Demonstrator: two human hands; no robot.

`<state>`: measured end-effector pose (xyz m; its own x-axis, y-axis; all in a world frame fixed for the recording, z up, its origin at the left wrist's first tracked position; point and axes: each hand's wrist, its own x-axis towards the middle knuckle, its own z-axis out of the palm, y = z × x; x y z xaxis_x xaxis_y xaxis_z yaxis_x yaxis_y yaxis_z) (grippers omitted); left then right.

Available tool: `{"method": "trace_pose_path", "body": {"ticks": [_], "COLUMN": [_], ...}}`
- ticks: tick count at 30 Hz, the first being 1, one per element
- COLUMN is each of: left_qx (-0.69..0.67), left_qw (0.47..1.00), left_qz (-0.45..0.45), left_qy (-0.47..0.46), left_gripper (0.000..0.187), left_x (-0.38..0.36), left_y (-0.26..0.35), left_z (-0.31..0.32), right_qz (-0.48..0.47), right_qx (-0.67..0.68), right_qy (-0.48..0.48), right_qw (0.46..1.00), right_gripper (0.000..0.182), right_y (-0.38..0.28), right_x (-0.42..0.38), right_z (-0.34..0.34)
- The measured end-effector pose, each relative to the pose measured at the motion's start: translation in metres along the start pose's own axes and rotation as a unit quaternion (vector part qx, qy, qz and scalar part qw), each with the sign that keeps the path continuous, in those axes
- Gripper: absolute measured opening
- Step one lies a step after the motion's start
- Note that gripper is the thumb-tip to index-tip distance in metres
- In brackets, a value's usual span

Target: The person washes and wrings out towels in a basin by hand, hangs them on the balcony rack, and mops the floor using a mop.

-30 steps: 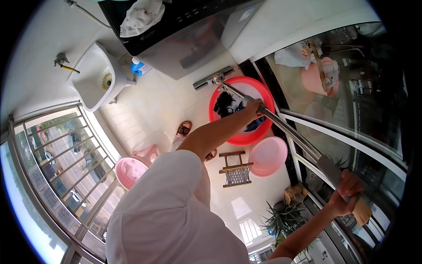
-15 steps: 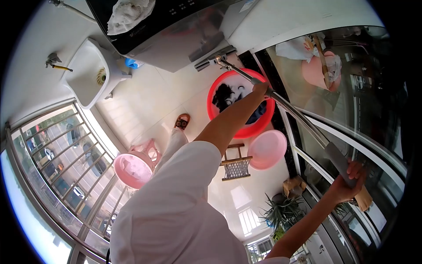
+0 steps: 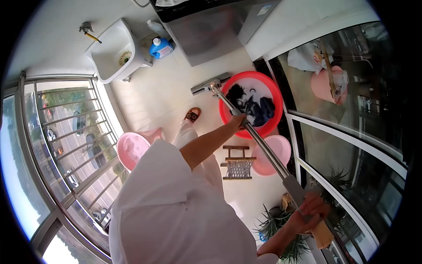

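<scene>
My left hand (image 3: 238, 122) is wrapped round the middle of a flat mop's metal pole (image 3: 270, 154). Farther back, my right hand (image 3: 311, 214) closes on the grey grip near the pole's upper end. The wide grey mop head (image 3: 211, 83) is over the pale floor tiles, left of a red basin (image 3: 278, 94). Inside that basin, dark clothes (image 3: 259, 110) lie in white suds. The pole passes across the basin's near left part and hides some of its rim.
A wooden folding stool (image 3: 237, 169) and a pink basin (image 3: 277, 152) are near the red one. Another pink basin (image 3: 132, 149) stands by the barred window. The washing machine (image 3: 215, 35), sink (image 3: 99, 57), blue detergent bottle (image 3: 161, 48) and plant (image 3: 279, 229) line the edges.
The mop head has come away from the washing machine, back toward me. Both hands keep hold of the pole, and the view has shifted, revealing the detergent bottle more fully.
</scene>
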<state>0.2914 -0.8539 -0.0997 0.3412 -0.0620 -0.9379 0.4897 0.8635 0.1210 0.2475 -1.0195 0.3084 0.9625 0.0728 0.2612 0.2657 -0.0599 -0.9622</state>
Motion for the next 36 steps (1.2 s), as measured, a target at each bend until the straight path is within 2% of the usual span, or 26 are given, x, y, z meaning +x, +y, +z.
{"method": "trace_pose_path", "body": {"ticks": [4,7,8,11,13,16,17,19,20,23,24,26,29,30,32,35,36], "left_qx": [-0.029,-0.025,-0.026,0.008,0.052,0.065,0.025,0.003,0.033,-0.003,0.011,0.030,-0.005,0.002,0.024,0.020,0.020], "left_qw": [0.999,0.998,0.998,1.000,0.997,0.995,0.996,0.997,0.998,0.992,0.996,0.997,0.996,0.996,0.997,0.993,0.993], "left_qz": [-0.029,-0.056,-0.037,0.001,0.009,0.056,0.077,0.054,0.041,0.086,0.073,0.057,0.005,-0.025,-0.060,-0.112,-0.117], "left_qy": [0.006,0.026,0.040,0.008,-0.053,-0.059,-0.036,-0.049,-0.037,-0.091,-0.053,-0.053,-0.092,-0.083,-0.035,-0.030,-0.009], "left_gripper": [0.026,0.027,0.024,0.021,0.019,0.021,0.018,0.016,0.015,0.014,0.015,0.017,0.022,0.021,0.019,0.020,0.020], "left_x": [-0.051,-0.060,-0.073,-0.075,-0.074,-0.046,-0.036,-0.013,0.001,-0.041,-0.034,-0.069,-0.107,-0.117,-0.140,-0.173,-0.189], "left_y": [-0.057,-0.061,-0.055,-0.043,-0.022,0.010,0.014,0.025,0.021,-0.009,-0.026,-0.055,-0.113,-0.133,-0.170,-0.193,-0.181], "left_z": [-0.065,-0.078,-0.076,-0.081,-0.088,-0.101,-0.105,-0.121,-0.135,-0.162,-0.171,-0.185,-0.208,-0.217,-0.235,-0.262,-0.263], "right_qz": [0.011,-0.002,-0.011,-0.101,-0.107,-0.123,-0.131,-0.117,-0.112,-0.130,-0.131,-0.103,-0.082,-0.062,-0.053,-0.037,-0.032], "right_qx": [0.019,0.022,0.023,0.038,0.018,-0.033,-0.053,0.049,0.048,0.044,0.023,0.005,0.029,0.033,0.027,0.031,0.034], "right_qy": [-0.067,-0.103,-0.116,-0.165,-0.161,-0.189,-0.204,-0.222,-0.216,-0.292,-0.312,-0.293,-0.301,-0.287,-0.293,-0.307,-0.310], "right_qw": [0.998,0.994,0.993,0.980,0.981,0.974,0.969,0.967,0.969,0.946,0.941,0.951,0.950,0.955,0.954,0.951,0.950], "right_gripper": [0.028,0.041,0.045,0.040,0.043,0.044,0.044,0.040,0.032,0.028,0.023,0.021,0.020,0.030,0.030,0.031,0.031], "right_y": [-0.024,-0.033,-0.034,-0.034,-0.028,-0.018,-0.012,0.005,0.004,-0.006,-0.016,-0.048,-0.094,-0.111,-0.131,-0.155,-0.164], "right_x": [-0.070,-0.092,-0.095,-0.108,-0.121,-0.137,-0.144,-0.169,-0.175,-0.202,-0.212,-0.228,-0.236,-0.242,-0.249,-0.260,-0.264], "right_z": [-0.021,-0.029,-0.029,-0.033,-0.029,-0.005,0.008,0.030,0.038,0.034,0.032,0.025,0.010,0.007,0.015,0.032,0.037]}}
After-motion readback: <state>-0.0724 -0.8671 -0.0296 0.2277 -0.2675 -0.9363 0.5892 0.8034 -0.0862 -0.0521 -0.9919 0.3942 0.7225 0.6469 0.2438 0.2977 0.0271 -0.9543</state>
